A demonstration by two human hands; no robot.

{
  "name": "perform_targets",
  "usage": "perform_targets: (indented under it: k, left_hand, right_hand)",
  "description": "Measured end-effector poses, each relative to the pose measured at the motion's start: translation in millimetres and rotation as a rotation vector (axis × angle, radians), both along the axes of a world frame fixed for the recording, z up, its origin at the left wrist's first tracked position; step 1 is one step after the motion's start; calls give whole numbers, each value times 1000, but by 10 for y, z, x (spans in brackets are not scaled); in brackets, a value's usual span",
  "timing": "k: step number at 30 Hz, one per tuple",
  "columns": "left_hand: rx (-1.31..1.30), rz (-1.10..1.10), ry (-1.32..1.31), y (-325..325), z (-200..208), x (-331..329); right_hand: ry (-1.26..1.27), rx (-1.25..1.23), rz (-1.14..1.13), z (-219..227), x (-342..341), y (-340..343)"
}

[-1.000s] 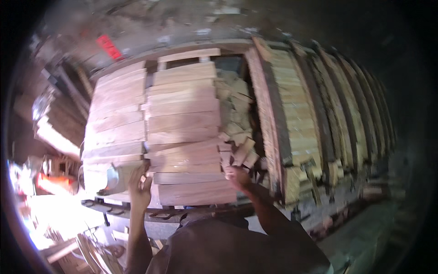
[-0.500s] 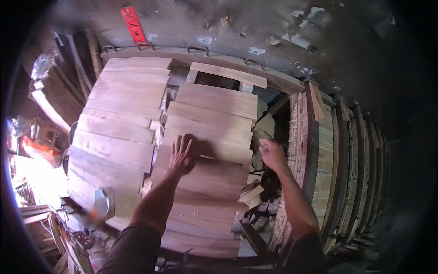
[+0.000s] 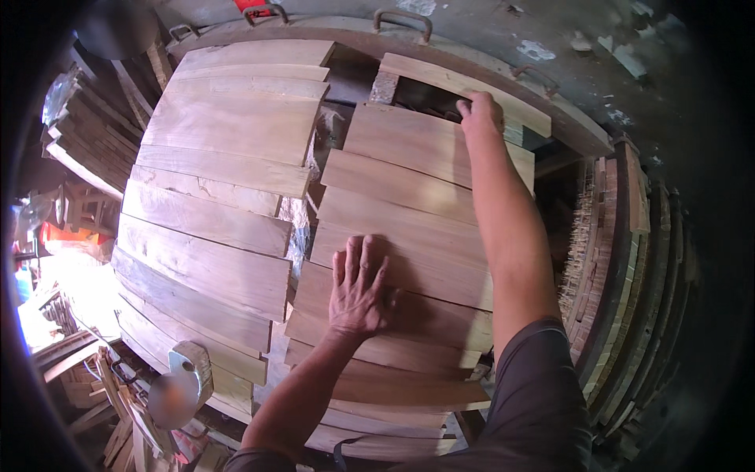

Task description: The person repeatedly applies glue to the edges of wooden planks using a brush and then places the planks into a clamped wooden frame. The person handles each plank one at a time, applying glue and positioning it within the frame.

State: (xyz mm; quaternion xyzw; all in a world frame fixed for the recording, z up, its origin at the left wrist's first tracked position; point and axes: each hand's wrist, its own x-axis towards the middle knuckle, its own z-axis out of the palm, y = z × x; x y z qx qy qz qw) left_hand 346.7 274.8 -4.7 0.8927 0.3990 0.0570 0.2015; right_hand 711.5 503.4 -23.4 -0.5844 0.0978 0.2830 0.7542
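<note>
While the left hand [image 3: 360, 291] spreads its fingers apart, the right column of boards [image 3: 409, 216] lies beneath, contact uncertain. Right hand [image 3: 484, 116]: fingers curled, hold indeterminate, by the far plank [image 3: 436, 77] along the far edge of the frame [image 3: 480, 66]; half a second earlier, beside the column's right edge. Frame load: right column, plus left column of boards [image 3: 228, 118] toward the left edge.

Left row of boards [image 3: 220, 204]: bare wood, smooth, with a faint sheen. Right row of boards [image 3: 409, 212]: bare wood, smooth and mostly matt, its grain visible. The curved handles [image 3: 403, 13] were of dull, brownish metal. The stacked panels [image 3: 578, 244] showed rough, splintery wooden edges. The wall [image 3: 511, 20] was matt and flaking; the sleeve [image 3: 539, 377] was matt, dark cloth.
</note>
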Motion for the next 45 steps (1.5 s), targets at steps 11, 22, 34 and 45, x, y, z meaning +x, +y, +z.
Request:
perform_targets:
  k: [11,22,34,45]
  left_hand:
    - [-49,-28,-15,15,-10,-52]
    - [83,-50,-83,49,-389,-52]
    - [-1649,69,-1495,-1643,1880,-2197]
    - [-1100,696,-863,-2938,1856,-3234]
  right_hand:
    - [-19,-52,-241,118,162,-111]
    - [182,846,412,1910,-954,-2614]
    - [344,958,466,2321,-2808,-4655]
    - [571,713,160,1684,-3231,-6699]
